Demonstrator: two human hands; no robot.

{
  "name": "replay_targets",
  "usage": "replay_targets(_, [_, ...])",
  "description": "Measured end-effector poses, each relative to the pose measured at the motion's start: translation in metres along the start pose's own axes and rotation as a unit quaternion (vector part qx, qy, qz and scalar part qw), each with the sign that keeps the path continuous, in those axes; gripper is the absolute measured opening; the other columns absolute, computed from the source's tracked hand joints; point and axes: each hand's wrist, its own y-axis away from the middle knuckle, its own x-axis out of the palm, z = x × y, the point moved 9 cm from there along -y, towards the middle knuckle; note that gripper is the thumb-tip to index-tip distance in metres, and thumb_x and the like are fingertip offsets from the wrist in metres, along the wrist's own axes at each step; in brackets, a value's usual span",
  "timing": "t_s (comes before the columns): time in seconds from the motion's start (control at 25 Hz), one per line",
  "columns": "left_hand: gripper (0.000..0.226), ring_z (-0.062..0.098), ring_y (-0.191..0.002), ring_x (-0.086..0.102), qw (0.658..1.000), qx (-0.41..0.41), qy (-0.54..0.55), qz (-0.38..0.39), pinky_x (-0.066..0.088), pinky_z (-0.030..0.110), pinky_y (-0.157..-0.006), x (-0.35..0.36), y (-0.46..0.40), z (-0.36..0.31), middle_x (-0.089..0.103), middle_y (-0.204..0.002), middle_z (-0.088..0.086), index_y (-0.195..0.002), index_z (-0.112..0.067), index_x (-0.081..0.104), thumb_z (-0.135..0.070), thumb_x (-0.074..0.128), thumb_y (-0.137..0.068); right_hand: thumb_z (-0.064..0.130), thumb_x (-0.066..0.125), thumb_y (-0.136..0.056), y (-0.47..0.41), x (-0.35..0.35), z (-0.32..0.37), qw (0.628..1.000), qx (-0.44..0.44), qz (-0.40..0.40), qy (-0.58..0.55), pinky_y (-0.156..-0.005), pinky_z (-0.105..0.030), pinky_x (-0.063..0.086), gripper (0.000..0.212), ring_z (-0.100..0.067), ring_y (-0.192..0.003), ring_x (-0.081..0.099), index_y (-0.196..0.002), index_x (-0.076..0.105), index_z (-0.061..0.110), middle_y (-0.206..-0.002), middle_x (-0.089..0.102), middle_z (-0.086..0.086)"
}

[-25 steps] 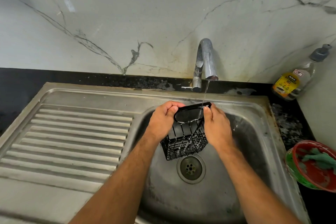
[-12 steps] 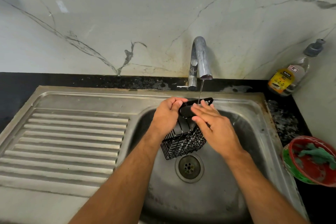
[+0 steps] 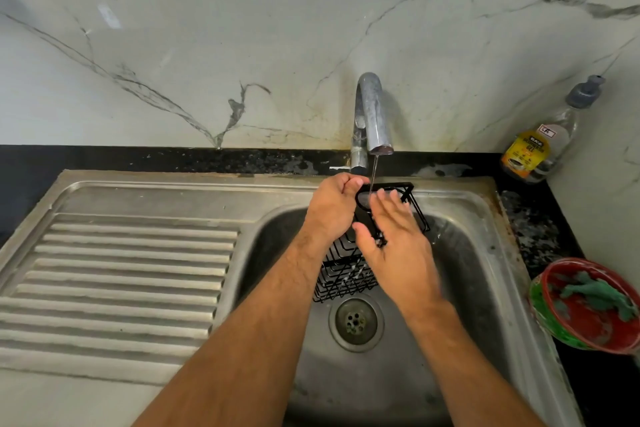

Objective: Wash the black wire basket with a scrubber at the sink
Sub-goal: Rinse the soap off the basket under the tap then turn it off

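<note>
Our left hand (image 3: 334, 208) grips the black wire basket (image 3: 346, 274) under the tap (image 3: 372, 114); our right hand (image 3: 394, 239), fingers straight, rubs it.

left hand (image 3: 330, 208) curled tight in a grip, right hand (image 3: 394, 243) flat with fingers straight, both forearms reaching forward.

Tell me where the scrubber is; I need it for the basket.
In the head view, the green scrubber lies in the red bowl on the black counter, right of the sink.
</note>
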Motion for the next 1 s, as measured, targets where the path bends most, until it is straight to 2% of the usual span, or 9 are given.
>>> replay_targets(0.12, [0.027,0.002,-0.074,0.061,1.000,-0.006,-0.008,-0.005,0.050,0.019,-0.073,-0.002,-0.003,0.001,0.069,-0.090,-0.012,-0.113,-0.021,0.072,-0.027,0.045,-0.109,0.030,0.048,-0.099,0.014,0.001,0.016,0.994,-0.089,-0.057,-0.019,-0.112,-0.041,0.042,0.042,-0.017,-0.133,0.052,-0.129,0.064,0.004,-0.137,0.060,-0.010])
replay_targets(0.24, [0.029,0.002,-0.077,0.060,0.999,0.029,-0.043,-0.009,0.051,0.020,-0.079,-0.006,-0.001,-0.005,0.069,-0.095,-0.013,-0.117,-0.018,0.071,-0.027,0.045,-0.109,0.028,0.059,-0.097,0.020,-0.011,0.000,0.985,-0.128,-0.103,-0.056,-0.105,-0.036,0.049,0.033,-0.013,-0.126,0.058,-0.119,0.072,0.006,-0.127,0.067,-0.007])
replay_targets(0.4, [0.030,-0.002,-0.072,0.056,0.995,0.051,-0.081,-0.009,0.050,0.023,-0.081,0.004,0.001,-0.014,0.066,-0.093,-0.010,-0.119,-0.016,0.069,-0.026,0.043,-0.109,0.035,0.060,-0.096,0.026,-0.011,0.000,0.990,-0.056,-0.128,-0.021,-0.116,-0.042,0.037,0.042,-0.016,-0.129,0.056,-0.125,0.068,0.005,-0.131,0.065,-0.008])
replay_targets(0.52, [0.029,0.001,-0.079,0.058,0.995,0.048,-0.080,-0.016,0.051,0.019,-0.077,-0.001,0.001,-0.011,0.066,-0.096,-0.011,-0.119,-0.018,0.069,-0.028,0.043,-0.110,0.048,0.041,-0.102,0.021,-0.001,-0.003,0.999,-0.004,-0.039,-0.019,-0.124,-0.038,0.019,0.056,-0.008,-0.145,0.034,-0.145,0.051,0.013,-0.151,0.047,0.000])
replay_targets(0.64, [0.030,0.004,-0.087,0.060,0.994,0.049,-0.093,-0.022,0.041,0.006,-0.071,-0.007,0.003,-0.006,0.067,-0.100,-0.011,-0.120,-0.019,0.069,-0.030,0.043,-0.110,0.055,0.021,-0.103,0.007,0.003,-0.025,0.996,0.080,0.040,-0.027,-0.125,-0.039,0.013,0.063,-0.004,-0.151,0.011,-0.155,0.032,0.020,-0.161,0.026,0.007])
replay_targets(0.72, [0.030,0.005,-0.093,0.061,0.994,0.049,-0.096,-0.023,0.041,0.002,-0.072,-0.010,0.003,-0.002,0.068,-0.102,-0.010,-0.119,-0.018,0.069,-0.028,0.042,-0.110,0.057,0.007,-0.102,-0.005,0.009,-0.009,0.993,0.055,0.080,0.060,-0.126,-0.043,0.002,0.070,-0.013,-0.153,0.010,-0.155,0.031,0.018,-0.161,0.028,0.000])
replay_targets(0.8, [0.029,0.009,-0.097,0.064,0.996,0.046,-0.076,-0.028,0.048,0.011,-0.082,-0.017,0.005,0.004,0.070,-0.103,-0.006,-0.119,-0.017,0.069,-0.025,0.042,-0.110,0.059,-0.004,-0.098,-0.012,0.023,0.012,0.985,-0.015,0.140,0.100,-0.124,-0.039,-0.007,0.075,-0.018,-0.154,0.006,-0.156,0.024,0.019,-0.163,0.023,-0.004])
replay_targets(0.88, [0.030,0.012,-0.103,0.065,0.995,0.047,-0.061,-0.058,0.050,0.024,-0.092,-0.032,0.008,0.015,0.071,-0.108,-0.003,-0.119,-0.017,0.069,-0.024,0.042,-0.110,0.057,0.002,-0.099,-0.019,0.029,0.007,0.978,-0.032,0.188,0.087,-0.124,-0.034,-0.004,0.068,-0.014,-0.153,0.004,-0.157,0.018,0.026,-0.165,0.016,0.002])
replay_targets(1.0, [0.030,0.012,-0.108,0.065,0.994,0.040,-0.053,-0.083,0.049,0.028,-0.097,-0.048,0.018,0.034,0.073,-0.113,-0.004,-0.118,-0.021,0.069,-0.028,0.041,-0.110,0.058,0.017,-0.102,-0.028,0.025,-0.022,0.977,0.048,0.196,0.064,-0.125,-0.040,0.004,0.060,-0.014,-0.153,-0.002,-0.157,0.015,0.035,-0.165,0.008,0.011])
